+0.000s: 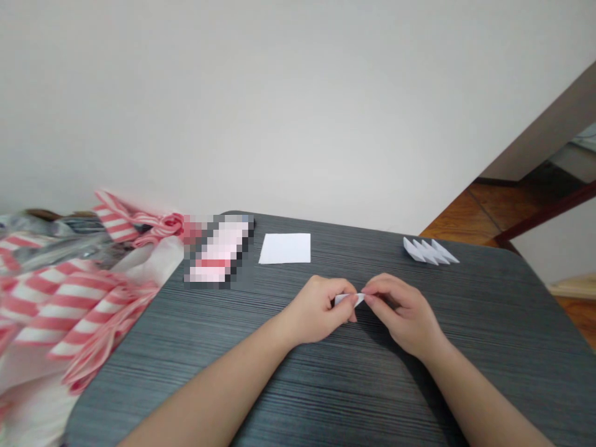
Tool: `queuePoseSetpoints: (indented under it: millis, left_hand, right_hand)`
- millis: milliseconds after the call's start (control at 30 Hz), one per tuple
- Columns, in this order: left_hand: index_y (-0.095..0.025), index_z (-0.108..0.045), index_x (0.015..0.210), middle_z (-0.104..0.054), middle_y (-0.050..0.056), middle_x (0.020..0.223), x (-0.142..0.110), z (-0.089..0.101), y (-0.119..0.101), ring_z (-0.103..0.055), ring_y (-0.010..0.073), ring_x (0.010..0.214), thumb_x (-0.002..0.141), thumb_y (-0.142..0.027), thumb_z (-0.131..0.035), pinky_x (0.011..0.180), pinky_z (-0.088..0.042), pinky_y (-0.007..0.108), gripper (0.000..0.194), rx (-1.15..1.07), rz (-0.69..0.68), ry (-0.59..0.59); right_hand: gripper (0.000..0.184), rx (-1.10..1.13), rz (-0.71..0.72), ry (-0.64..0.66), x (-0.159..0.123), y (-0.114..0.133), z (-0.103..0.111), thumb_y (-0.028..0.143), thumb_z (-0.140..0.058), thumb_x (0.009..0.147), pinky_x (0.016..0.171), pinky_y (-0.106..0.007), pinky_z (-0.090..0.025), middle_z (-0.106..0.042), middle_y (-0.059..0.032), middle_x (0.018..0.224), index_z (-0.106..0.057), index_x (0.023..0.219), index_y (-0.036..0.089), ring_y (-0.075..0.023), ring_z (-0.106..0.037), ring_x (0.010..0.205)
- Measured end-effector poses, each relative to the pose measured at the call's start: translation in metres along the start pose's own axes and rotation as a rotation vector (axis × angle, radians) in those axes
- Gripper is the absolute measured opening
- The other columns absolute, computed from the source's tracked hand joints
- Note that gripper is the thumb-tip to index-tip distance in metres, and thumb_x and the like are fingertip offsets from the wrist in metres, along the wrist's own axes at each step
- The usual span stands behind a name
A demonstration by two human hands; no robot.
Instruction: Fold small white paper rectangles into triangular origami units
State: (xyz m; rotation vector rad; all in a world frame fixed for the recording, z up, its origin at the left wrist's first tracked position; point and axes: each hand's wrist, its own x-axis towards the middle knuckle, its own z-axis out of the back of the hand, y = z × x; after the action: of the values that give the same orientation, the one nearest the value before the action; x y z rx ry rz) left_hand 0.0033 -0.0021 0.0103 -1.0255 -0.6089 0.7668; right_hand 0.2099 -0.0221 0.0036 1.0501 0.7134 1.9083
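Observation:
Between my two hands is a small piece of folded white paper (358,299), raised just over the dark table. My left hand (321,308) is closed on its left part, thumb in front and fingers behind, hiding some of it. The pointed right end is pinched between the thumb and forefinger of my right hand (401,310). Beyond my left hand, a stack or sheet of square white paper (285,248) lies flat. Several folded white paper pieces (429,251) with pointed tips sit in an overlapping row at the back right.
The dark wood-grain table (298,397) stands against a pale wall (298,112). A pixelated phone-like object (220,248) lies at its back left. Red-and-white striped cloth (74,304) is heaped beside the left edge. Brown tiled floor (460,211) shows past the right corner.

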Motion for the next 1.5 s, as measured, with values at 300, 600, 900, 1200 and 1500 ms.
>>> queuePoseSetpoints:
  millis: [300,600,900,1200,1500]
  left_hand:
    - [-0.013,-0.063,0.083,-0.070,0.003,0.064,0.001,-0.007,0.006,-0.062,0.0099,0.053,0.094,-0.032,-0.054,0.053,-0.050,0.020,0.024,-0.380,0.191,0.036]
    - [-0.013,-0.061,0.081,-0.070,0.004,0.061,0.002,-0.006,0.006,-0.060,0.0095,0.047,0.092,-0.042,-0.058,0.045,-0.045,0.017,0.031,-0.630,0.292,0.105]
    - [-0.014,-0.060,0.072,-0.066,0.003,0.056,0.004,-0.003,0.003,-0.057,0.0090,0.045,0.092,-0.042,-0.055,0.044,-0.042,0.017,0.035,-0.609,0.323,0.168]
    - [-0.015,-0.059,0.075,-0.064,0.000,0.057,0.004,-0.002,-0.001,-0.055,0.0081,0.047,0.093,-0.034,-0.052,0.046,-0.042,0.017,0.027,-0.473,0.307,0.114]
    - [-0.015,-0.060,0.076,-0.063,-0.001,0.058,0.004,-0.002,-0.003,-0.056,0.0083,0.049,0.091,-0.032,-0.052,0.048,-0.043,0.018,0.023,-0.362,0.299,0.133]
  right_hand:
    - [0.018,-0.043,0.130,0.017,0.000,0.000,0.003,0.011,-0.061,0.092,0.072,-0.031,-0.055,-0.073,-0.0048,0.089,-0.074,0.096,0.023,-0.0175,-0.069,0.080]
    - [0.024,-0.160,0.298,-0.020,-0.002,0.002,0.004,0.007,-0.059,0.092,0.067,-0.029,-0.055,-0.072,-0.0058,0.089,-0.075,0.098,0.024,-0.0167,-0.067,0.078]
    - [0.020,-0.270,0.397,-0.029,-0.004,0.004,0.000,0.008,-0.065,0.090,0.066,-0.028,-0.053,-0.072,-0.0047,0.086,-0.075,0.098,0.023,-0.0160,-0.065,0.075]
    - [0.015,-0.153,0.073,0.003,-0.005,0.000,0.001,0.015,-0.054,0.095,0.069,-0.028,-0.051,-0.070,-0.0038,0.082,-0.068,0.098,0.021,-0.0163,-0.066,0.075]
    - [0.029,-0.081,-0.186,0.205,0.001,0.008,0.000,0.020,-0.048,0.097,0.061,-0.024,-0.040,-0.058,0.0021,0.064,-0.057,0.070,0.019,-0.0122,-0.056,0.061]
